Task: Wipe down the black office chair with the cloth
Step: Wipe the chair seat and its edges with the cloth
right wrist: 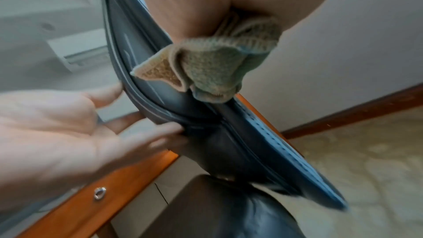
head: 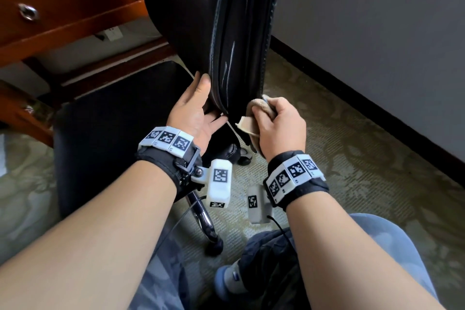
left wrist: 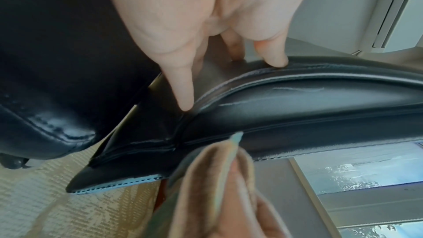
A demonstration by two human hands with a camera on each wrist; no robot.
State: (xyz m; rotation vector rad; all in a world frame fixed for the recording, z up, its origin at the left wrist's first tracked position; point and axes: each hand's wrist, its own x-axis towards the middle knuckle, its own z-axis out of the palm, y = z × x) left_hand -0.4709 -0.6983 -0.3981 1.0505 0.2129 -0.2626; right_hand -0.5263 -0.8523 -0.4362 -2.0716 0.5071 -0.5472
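Here, at frame centre, the right hand [head: 278, 126] clutched the bunched beige cloth [head: 254, 114] just right of the black leather chair back's [head: 234, 63] vertical edge; the left hand [head: 195, 108], fingers spread, steadied it.

one black office chair [head: 226, 20], one cloth [head: 254, 118], two hands: left hand [head: 193, 113], right hand [head: 279, 128], two wrist bands with markers [head: 167, 139], one wooden desk [head: 63, 7], one drawer pull [head: 28, 11], one wall socket [head: 112, 33], one chrome chair leg [head: 205, 219]
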